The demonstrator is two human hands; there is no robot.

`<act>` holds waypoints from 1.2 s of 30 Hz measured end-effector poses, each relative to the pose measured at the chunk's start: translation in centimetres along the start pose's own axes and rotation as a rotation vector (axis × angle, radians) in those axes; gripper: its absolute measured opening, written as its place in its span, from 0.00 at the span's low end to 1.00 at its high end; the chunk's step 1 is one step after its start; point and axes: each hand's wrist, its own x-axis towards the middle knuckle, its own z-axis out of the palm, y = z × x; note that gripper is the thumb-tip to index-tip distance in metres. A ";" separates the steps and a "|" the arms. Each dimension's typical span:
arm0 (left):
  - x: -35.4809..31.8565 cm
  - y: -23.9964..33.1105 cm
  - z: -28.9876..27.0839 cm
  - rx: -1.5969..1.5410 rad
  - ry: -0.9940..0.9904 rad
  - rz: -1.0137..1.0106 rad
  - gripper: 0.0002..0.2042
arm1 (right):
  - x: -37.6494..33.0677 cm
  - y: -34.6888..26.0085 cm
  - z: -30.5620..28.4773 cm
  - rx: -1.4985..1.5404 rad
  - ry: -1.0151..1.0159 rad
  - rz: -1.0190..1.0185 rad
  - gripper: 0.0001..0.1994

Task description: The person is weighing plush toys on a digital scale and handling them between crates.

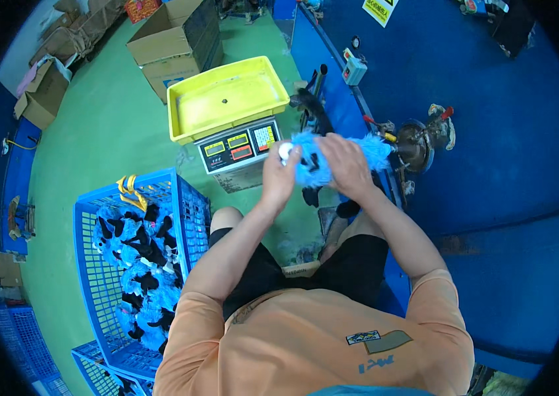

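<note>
Clearly, the left hand (280, 177) and right hand (345, 163) are clamped on the blue plush toy (319, 175), its end at the metal nozzle (416, 146); a slack, crooked hold could let it slip away

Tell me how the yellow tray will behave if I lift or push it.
The yellow tray is probably fairly stiff, since its raised walls hold their shape. It should feel light for its size: it looks like moulded plastic, with just a small dark speck visible inside. It might tip if pressed on its left end, which overhangs the scale.
</note>
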 end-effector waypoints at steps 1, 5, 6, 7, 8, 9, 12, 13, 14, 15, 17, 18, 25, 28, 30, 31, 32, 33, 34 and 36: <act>-0.1 0.5 0.4 0.011 -0.020 0.018 0.17 | -0.2 0.4 0.2 -0.082 -0.052 0.032 0.15; -0.6 -1.3 0.7 -0.040 0.014 0.041 0.17 | 0.7 1.1 0.5 -0.131 -0.245 0.094 0.14; -1.1 -2.5 0.7 -0.106 0.031 -0.006 0.17 | 0.5 1.5 0.7 -0.114 -0.201 0.028 0.13; -1.7 -3.7 0.7 -0.173 0.049 -0.051 0.17 | 0.4 1.7 0.9 -0.097 -0.155 -0.041 0.12; -2.4 -4.1 0.8 -0.108 0.039 -0.057 0.17 | 0.2 1.8 0.9 -0.094 -0.141 -0.057 0.10; -2.5 -4.4 1.1 -0.043 0.031 -0.064 0.17 | 0.2 1.8 0.9 -0.090 -0.127 -0.074 0.09; 1.4 -4.6 -0.4 -0.110 0.101 -0.012 0.15 | 1.0 0.8 1.0 -0.140 -0.406 0.069 0.08; 2.3 -3.6 -0.5 -0.076 0.112 -0.011 0.15 | 1.0 0.5 1.2 -0.107 -0.350 0.045 0.08; 2.7 -2.6 -0.6 -0.043 0.123 -0.013 0.14 | 1.1 0.4 1.4 -0.074 -0.296 0.022 0.08; 2.2 -0.3 -0.6 0.043 0.088 -0.066 0.13 | 0.7 0.7 1.3 -0.056 -0.297 0.004 0.08; -0.4 -0.2 -0.1 0.194 0.125 0.075 0.13 | 0.7 0.9 1.3 -0.044 -0.188 -0.049 0.09; -2.2 -1.2 0.7 0.158 0.133 0.098 0.13 | 1.1 0.8 1.5 -0.026 -0.182 -0.066 0.09; 2.7 -1.2 -0.9 -0.022 0.120 -0.070 0.15 | 0.9 0.4 1.1 -0.140 -0.366 0.051 0.10; 2.6 1.5 -0.1 0.216 0.052 0.079 0.15 | 1.0 0.6 1.1 -0.070 -0.299 0.096 0.11; -0.8 1.4 0.8 0.269 0.038 0.163 0.16 | 0.5 0.9 0.9 -0.034 -0.237 0.109 0.11; -2.7 0.3 1.4 0.182 0.020 0.181 0.16 | 0.3 1.4 1.2 0.017 -0.227 0.071 0.11; -4.5 -0.8 1.8 0.092 0.000 0.196 0.17 | 0.3 1.8 1.3 0.066 -0.217 0.035 0.12; -5.9 -1.8 1.9 0.060 -0.007 0.043 0.18 | 0.7 1.6 1.2 0.020 -0.247 -0.016 0.12; -6.2 -3.1 1.8 0.061 0.025 0.051 0.17 | 1.1 1.3 1.2 -0.028 -0.281 -0.063 0.12; -4.0 -5.4 1.3 -0.118 0.118 -0.047 0.15 | 1.1 1.1 1.6 -0.105 -0.341 -0.057 0.11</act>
